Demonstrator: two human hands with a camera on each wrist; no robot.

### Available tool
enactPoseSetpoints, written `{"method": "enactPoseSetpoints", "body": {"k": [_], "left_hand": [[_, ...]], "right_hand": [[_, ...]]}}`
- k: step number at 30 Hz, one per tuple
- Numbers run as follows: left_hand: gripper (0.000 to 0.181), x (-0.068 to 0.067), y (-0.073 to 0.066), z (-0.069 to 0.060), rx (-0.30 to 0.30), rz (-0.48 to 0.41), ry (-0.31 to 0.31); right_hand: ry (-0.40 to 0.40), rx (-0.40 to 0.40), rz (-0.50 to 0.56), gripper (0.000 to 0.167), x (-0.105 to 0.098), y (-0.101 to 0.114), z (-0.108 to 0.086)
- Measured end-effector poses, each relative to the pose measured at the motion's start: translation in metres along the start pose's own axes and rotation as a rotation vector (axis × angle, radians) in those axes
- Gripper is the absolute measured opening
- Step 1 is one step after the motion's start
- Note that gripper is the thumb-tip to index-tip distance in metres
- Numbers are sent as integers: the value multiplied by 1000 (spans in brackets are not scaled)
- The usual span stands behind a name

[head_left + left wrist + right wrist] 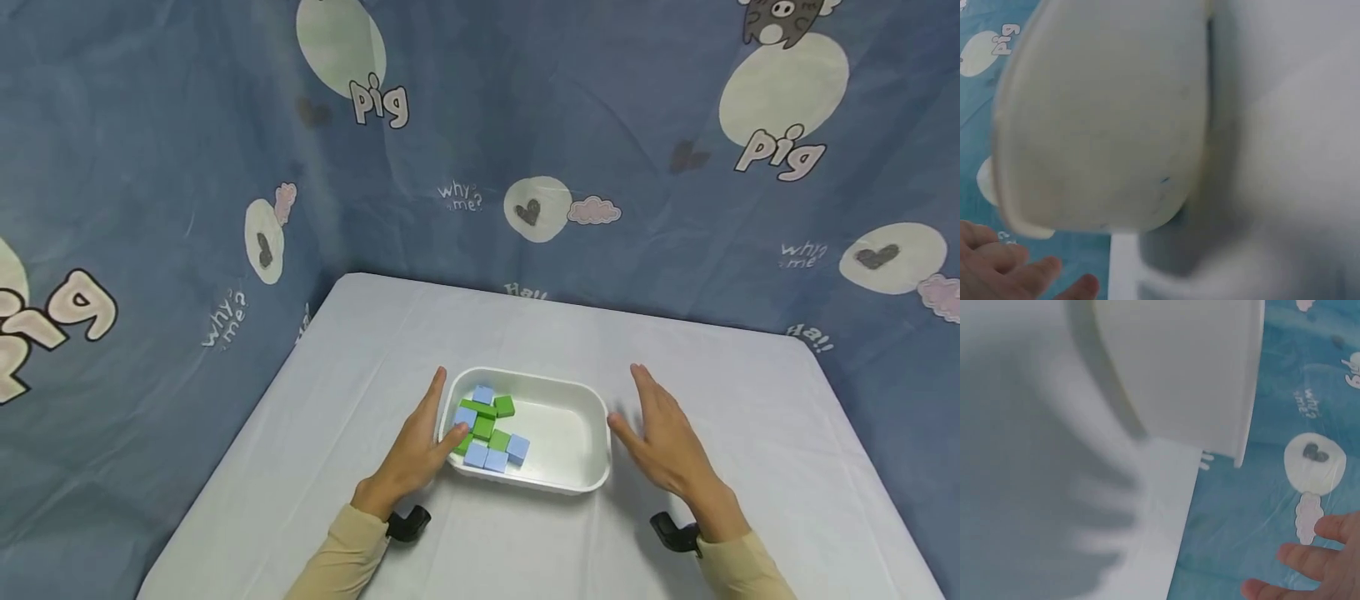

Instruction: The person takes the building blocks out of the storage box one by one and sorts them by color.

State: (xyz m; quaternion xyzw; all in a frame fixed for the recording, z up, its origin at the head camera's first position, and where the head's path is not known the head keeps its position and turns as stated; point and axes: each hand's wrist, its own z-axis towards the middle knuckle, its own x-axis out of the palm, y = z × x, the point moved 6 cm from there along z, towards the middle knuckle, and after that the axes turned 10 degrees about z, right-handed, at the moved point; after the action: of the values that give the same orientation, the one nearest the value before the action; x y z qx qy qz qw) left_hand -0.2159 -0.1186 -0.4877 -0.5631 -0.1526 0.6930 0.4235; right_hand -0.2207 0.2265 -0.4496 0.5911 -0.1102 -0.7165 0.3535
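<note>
A white rectangular tray (564,429) stands on the table, holding several light blue blocks (496,461) and green blocks (504,406) bunched in its left half. At the left end is my left hand (408,458), fingers extended and thumb over the rim; whether it touches the tray I cannot tell. My right hand (667,446) is spread beside the right end, its thumb tip close to the rim and nothing held. In the left wrist view, the outer wall of the tray (1104,125) fills the middle, with fingertips (1041,275) low at the left. The right wrist view shows the other wall and spread fingers (1304,559).
The table (360,350) has a white cloth cover. Behind it and along its left side hangs a blue printed curtain (420,200). A black wrist mount (408,523) is on the left wrist, and another mount (675,533) is on the right.
</note>
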Motion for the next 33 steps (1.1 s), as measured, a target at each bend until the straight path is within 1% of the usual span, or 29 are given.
{"method": "enactPoseSetpoints", "body": {"k": [3, 5, 9, 11, 14, 17, 21, 23, 26, 29, 33], "left_hand": [[91, 8, -1, -2, 10, -2, 7], [93, 12, -2, 0, 20, 5, 18], [98, 19, -3, 2, 31, 31, 42], [100, 22, -3, 2, 25, 45, 50], [103, 26, -2, 1, 0, 77, 56], [106, 29, -1, 0, -17, 137, 46], [110, 32, -1, -2, -12, 206, 34], [112, 32, -2, -3, -9, 226, 33], [115, 33, -1, -4, -17, 230, 42], [121, 33, -1, -5, -41, 214, 59], [130, 32, 1, -4, -92, 201, 85]], "right_hand": [[30, 25, 56, 87, 2, 3, 4], [44, 39, 86, 88, 2, 6, 8], [30, 43, 183, 88, 2, 14, 17], [7, 32, 243, 87, 3, 19, 21], [-30, -4, 332, 85, 5, 26, 26], [-62, -37, 422, 82, 10, 29, 29], [-86, -61, 530, 79, 18, 29, 31], [-96, -75, 585, 78, 22, 29, 32], [-105, -113, 672, 76, 26, 33, 36], [-102, -148, 761, 75, 30, 39, 43], [-69, -140, 802, 76, 37, 46, 52]]}}
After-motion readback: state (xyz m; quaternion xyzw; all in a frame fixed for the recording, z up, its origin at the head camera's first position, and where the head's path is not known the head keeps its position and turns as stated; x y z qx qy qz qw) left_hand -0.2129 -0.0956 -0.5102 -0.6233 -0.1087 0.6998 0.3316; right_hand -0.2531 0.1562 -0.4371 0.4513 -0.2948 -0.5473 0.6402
